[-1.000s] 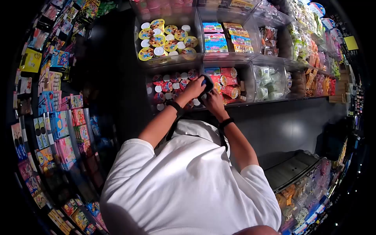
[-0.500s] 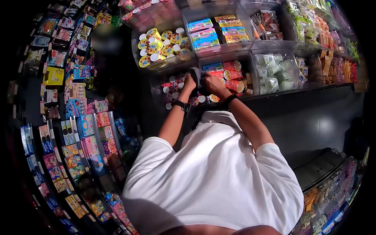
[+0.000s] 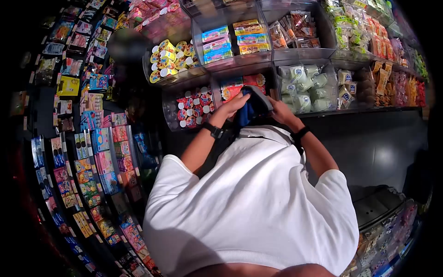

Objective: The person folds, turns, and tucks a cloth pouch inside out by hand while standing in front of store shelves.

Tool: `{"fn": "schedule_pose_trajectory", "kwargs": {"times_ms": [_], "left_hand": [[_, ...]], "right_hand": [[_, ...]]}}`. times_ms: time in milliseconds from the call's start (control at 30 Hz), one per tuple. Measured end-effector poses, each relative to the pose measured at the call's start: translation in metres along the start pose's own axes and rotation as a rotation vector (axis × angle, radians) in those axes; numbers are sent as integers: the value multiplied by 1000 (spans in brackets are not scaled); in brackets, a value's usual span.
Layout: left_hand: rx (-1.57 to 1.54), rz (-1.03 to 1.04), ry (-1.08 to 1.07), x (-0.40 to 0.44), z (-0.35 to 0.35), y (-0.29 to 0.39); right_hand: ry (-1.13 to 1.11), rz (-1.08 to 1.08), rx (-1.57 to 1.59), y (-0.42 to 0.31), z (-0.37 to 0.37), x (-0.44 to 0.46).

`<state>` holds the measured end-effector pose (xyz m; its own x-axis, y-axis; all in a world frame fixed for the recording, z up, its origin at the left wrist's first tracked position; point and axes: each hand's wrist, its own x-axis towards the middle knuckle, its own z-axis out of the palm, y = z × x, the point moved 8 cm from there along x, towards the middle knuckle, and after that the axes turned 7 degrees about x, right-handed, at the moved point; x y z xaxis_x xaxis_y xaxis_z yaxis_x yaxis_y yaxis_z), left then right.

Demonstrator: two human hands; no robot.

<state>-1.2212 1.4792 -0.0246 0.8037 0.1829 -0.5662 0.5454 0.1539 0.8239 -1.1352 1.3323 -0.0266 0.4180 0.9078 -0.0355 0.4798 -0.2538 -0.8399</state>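
Observation:
My left hand [image 3: 233, 105] is closed on the left side of a dark blue and grey cloth item [image 3: 249, 110]. The item has a curved grey edge and a blue inner face; its exact kind I cannot make out. At its right edge, my right hand [image 3: 282, 113] grips the grey part with bent fingers. Both hands are in front of a clear bin holding red and blue snack packets [image 3: 230, 87], partly covered by the cloth item. Left of my left hand is a bin of small red cups with white lids [image 3: 195, 106].
Clear bins [image 3: 237, 61] stand in tiers ahead, with yellow cups [image 3: 167, 56], flat packets [image 3: 217, 44] and pale green wrapped sweets [image 3: 302, 83]. Shelves of packaged sweets [image 3: 104, 157] line the left. A dark ledge [image 3: 369, 147] and a dark bag-like thing [image 3: 380, 203] are at right.
Both hands have drawn back and to the right from the bins. The cloth item is now spread wider, showing its blue face. The view has shifted slightly.

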Motion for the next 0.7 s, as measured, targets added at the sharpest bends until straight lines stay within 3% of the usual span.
{"fn": "schedule_pose_trajectory", "kwargs": {"times_ms": [67,100,167,267,333,400,533,600,667,700], "left_hand": [[47,142,118,57,20,9],[60,156,169,84,28,17],[249,195,291,129,36,45],[700,308,525,142,57,89],[724,307,443,157,61,87],[790,389,539,148,61,87],[839,405,420,130,71,72],[898,360,328,123,78,58],[796,328,247,98,89,57],[758,403,195,99,91,50]], "right_hand": [[185,-65,-24,32,-26,-25],[173,-59,-30,29,-35,-32],[120,253,224,33,-64,-35],[313,59,-82,56,-80,-25],[335,167,-44,70,-83,-18],[296,269,-155,68,-77,-23],[61,447,-349,68,-54,-44],[49,402,-292,44,-53,-40],[261,155,-244,25,-53,-34],[227,200,-232,15,-56,-29]]}}
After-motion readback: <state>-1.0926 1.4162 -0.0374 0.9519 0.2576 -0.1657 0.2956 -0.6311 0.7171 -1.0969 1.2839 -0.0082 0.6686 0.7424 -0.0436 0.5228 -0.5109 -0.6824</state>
